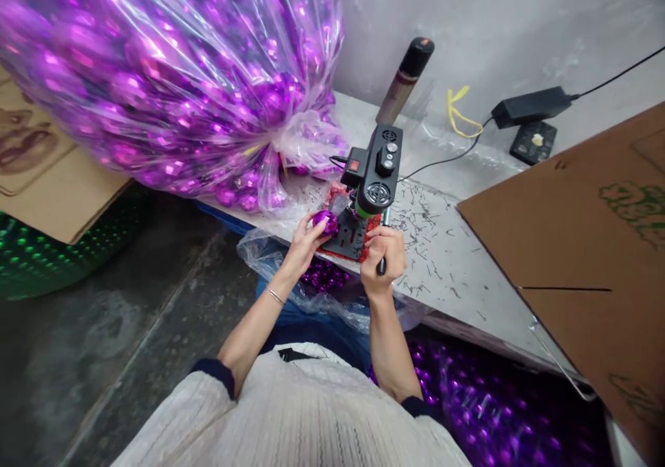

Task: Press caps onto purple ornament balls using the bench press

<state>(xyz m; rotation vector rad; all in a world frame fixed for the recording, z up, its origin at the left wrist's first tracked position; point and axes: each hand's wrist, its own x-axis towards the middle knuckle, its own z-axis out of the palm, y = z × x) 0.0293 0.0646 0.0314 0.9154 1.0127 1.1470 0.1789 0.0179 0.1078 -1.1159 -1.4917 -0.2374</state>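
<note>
A shiny purple faceted ball [325, 222] is gripped in the fingers of my left hand [306, 240], close beside the head of a small black bench drill press [378, 172]. My right hand [384, 253] is wrapped round the press's lever handle [382, 266], whose dark end shows below the fist. Under the drill head lies a black slotted base plate [347, 237] with red material around it. The drill tip and the side of the ball facing it are partly hidden.
A big clear bag of purple balls [208, 72] stands at the left. A cardboard box [571, 245] is at the right. Dark scraps litter the tabletop [441, 245]. Behind are a bottle [402, 82], a power adapter [535, 107] and its cord. More purple balls [325, 274] lie below the table edge.
</note>
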